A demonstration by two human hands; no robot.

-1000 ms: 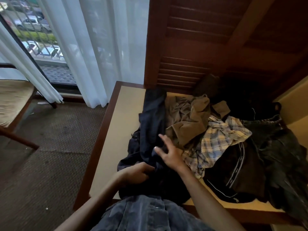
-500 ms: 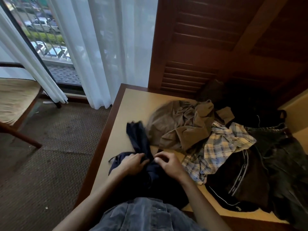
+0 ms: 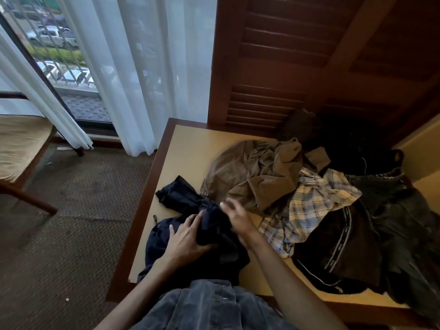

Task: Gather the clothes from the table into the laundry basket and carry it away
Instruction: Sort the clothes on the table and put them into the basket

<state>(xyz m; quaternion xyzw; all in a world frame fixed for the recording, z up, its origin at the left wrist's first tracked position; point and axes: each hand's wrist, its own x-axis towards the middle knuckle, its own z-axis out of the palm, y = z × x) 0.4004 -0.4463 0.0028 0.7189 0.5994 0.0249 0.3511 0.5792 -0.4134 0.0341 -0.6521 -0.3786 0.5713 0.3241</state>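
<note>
A beige table (image 3: 190, 148) with a dark wood rim bears a heap of clothes. At its near left lies a bunched navy garment (image 3: 181, 194). My left hand (image 3: 188, 239) rests flat on it with fingers spread. My right hand (image 3: 238, 220), blurred, hovers with straight fingers over the navy cloth's right side, beside a brown garment (image 3: 257, 177). Further right lie a plaid shirt (image 3: 316, 203), a black garment with a striped band (image 3: 338, 253) and dark jeans (image 3: 400, 210). No laundry basket is in view.
A louvred wooden panel (image 3: 285, 67) stands behind the table. White curtains (image 3: 142, 67) hang over a window at the left. A cushioned wooden chair (image 3: 21, 144) stands on the carpet (image 3: 71, 234) at far left.
The navy garment has been drawn toward me and bunched up, baring the brown garment. Both hands gripped it half a second ago; now the left lies flat and the right has opened.
</note>
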